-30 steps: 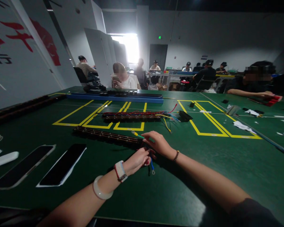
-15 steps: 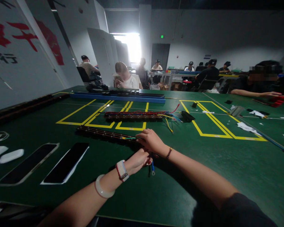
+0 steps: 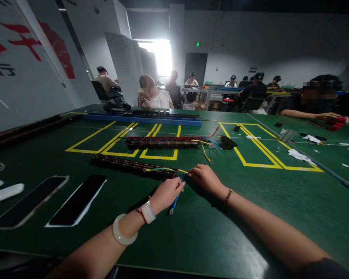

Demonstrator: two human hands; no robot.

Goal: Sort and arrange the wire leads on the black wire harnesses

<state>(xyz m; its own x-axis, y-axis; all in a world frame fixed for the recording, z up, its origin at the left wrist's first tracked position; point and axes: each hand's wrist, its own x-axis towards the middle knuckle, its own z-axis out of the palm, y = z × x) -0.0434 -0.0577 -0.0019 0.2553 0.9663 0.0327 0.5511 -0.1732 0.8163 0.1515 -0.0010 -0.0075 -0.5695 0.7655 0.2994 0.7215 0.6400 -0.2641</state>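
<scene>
Black strip, wire end at both hands: left on blue, right on yellow

Black strip [image 3: 128, 163] lies at a slant on the green table [image 3: 227, 232], ahead of the person, far end to the left, wire end at the hands. Thin copper-toned lines run along its top.

Left hand [image 3: 166, 192]: thumb and fingers pressed together on a blue wire [image 3: 176, 200] just beside the strip's near end. Wire hangs out below the hand; ring terminal [image 3: 171, 211] sits at its tip, a dark terminal right next to it. Exact contact under the fingers is hidden.

Right hand [image 3: 206, 179]: fingertips pinching a yellow wire [image 3: 182, 171], just right of the left hand, hands apart. Wire's end is covered by the fingers.

Green wire [image 3: 159, 169] is laid back over the strip, its yellow-sleeved terminal [image 3: 146, 169] pointing left.

Second strip [image 3: 165, 144] lies beyond, across yellow tape lines [image 3: 159, 157]; red, blue and yellow wires splay from its right end, near a black pad [image 3: 229, 142]. Blue rail [image 3: 142, 121] sits farther back.

Left side: two dark phone-like slabs [image 3: 80, 199] and a white case [image 3: 8, 192]. Far right: co-worker's hand at a red item [image 3: 337, 123].
</scene>
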